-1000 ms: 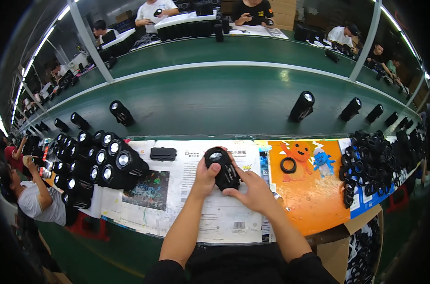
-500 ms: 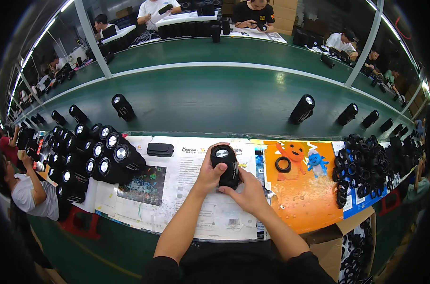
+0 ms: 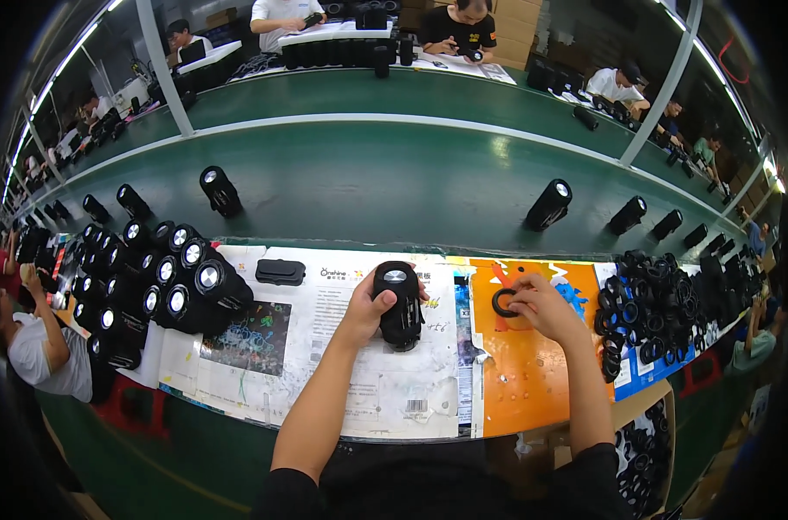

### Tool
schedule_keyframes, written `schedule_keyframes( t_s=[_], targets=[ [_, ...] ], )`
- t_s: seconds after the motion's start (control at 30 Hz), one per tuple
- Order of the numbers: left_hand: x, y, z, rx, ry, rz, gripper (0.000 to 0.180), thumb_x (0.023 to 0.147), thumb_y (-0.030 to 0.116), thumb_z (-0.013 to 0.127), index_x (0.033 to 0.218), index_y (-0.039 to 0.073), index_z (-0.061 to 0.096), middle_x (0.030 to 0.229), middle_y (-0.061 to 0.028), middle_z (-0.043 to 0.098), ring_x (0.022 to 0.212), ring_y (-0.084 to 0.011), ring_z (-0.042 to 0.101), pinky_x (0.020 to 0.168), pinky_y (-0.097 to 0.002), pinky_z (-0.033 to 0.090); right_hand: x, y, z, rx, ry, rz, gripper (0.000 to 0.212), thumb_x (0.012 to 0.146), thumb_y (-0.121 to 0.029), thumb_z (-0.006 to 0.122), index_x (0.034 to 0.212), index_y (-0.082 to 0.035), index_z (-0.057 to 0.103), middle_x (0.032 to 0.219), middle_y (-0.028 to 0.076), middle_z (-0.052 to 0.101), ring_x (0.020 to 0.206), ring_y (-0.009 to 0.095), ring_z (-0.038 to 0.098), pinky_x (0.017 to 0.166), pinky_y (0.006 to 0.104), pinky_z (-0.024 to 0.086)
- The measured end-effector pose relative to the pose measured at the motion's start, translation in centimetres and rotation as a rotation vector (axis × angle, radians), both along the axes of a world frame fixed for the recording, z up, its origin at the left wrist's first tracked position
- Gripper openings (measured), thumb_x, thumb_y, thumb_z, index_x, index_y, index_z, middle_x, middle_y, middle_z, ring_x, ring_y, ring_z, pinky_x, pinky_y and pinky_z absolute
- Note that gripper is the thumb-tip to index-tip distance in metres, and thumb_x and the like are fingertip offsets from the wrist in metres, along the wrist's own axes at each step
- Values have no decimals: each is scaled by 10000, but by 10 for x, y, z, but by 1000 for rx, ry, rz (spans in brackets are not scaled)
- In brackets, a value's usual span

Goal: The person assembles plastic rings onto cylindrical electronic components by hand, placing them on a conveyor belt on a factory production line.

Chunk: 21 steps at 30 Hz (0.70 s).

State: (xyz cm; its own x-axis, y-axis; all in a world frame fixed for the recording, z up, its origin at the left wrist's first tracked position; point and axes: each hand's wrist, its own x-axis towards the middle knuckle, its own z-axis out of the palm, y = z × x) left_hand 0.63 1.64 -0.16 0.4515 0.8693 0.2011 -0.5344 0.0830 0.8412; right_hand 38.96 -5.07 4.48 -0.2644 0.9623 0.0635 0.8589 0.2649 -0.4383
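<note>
My left hand is wrapped round a black cylindrical speaker, holding it upright above the white printed sheets with its round silver end facing up. Over the orange board, my right hand has its fingers and thumb closed on the edge of a black ring. The fingertips partly cover the ring. A flat black oblong part lies on the sheets to the left of the speaker.
Many similar speakers stand grouped at the left. Black rings are piled at the right, with more in a cardboard box below. Spaced speakers stand on the green conveyor surface ahead. Co-workers sit across and at both sides.
My right hand has left the speaker and moved right to the black ring, taking hold of its edge. The speaker stays in my left hand. The whole view has shifted slightly.
</note>
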Motion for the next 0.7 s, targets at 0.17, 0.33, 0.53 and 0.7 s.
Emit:
schedule_keyframes(
  t_s=[0.17, 0.33, 0.53, 0.7],
  targets=[
    [-1, -6, 3, -67, -87, -60, 977, 886, 630, 877, 1531, -1, 504, 1217, -167, 726, 1033, -288, 768, 934, -422, 644, -3, -1, 16, -143, 10, 60, 215, 1026, -178, 770, 1182, -54, 849, 1410, 132, 614, 1247, 313, 662, 1060, 394, 560],
    [-2, -4, -5, -28, -46, -30, 858, 914, 559, 883, 1482, 35, 511, 1212, -167, 726, 1018, -289, 771, 904, -420, 654, -20, -2, 34, -310, -31, 3, 225, 1006, -134, 790, 1207, -49, 846, 1467, 121, 584, 1257, 296, 676, 1067, 404, 568],
    [3, -9, -6, -28, 46, -88, 754, 933, 374, 915, 1483, 31, 529, 1250, -127, 722, 1075, -232, 748, 970, -387, 628, -33, 4, 12, -46, 223, 59, 252, 946, -104, 850, 1189, -40, 845, 1395, 129, 701, 1241, 304, 707, 1070, 390, 569],
    [2, -21, 5, 59, 274, -22, 828, 900, 352, 951, 1537, 35, 527, 1327, -70, 662, 1218, -167, 642, 1075, -321, 533, -98, 36, 81, -99, 610, 214, 228, 944, -119, 859, 1150, -23, 846, 1370, 148, 770, 1237, 270, 734, 1052, 389, 590]
  ],
)
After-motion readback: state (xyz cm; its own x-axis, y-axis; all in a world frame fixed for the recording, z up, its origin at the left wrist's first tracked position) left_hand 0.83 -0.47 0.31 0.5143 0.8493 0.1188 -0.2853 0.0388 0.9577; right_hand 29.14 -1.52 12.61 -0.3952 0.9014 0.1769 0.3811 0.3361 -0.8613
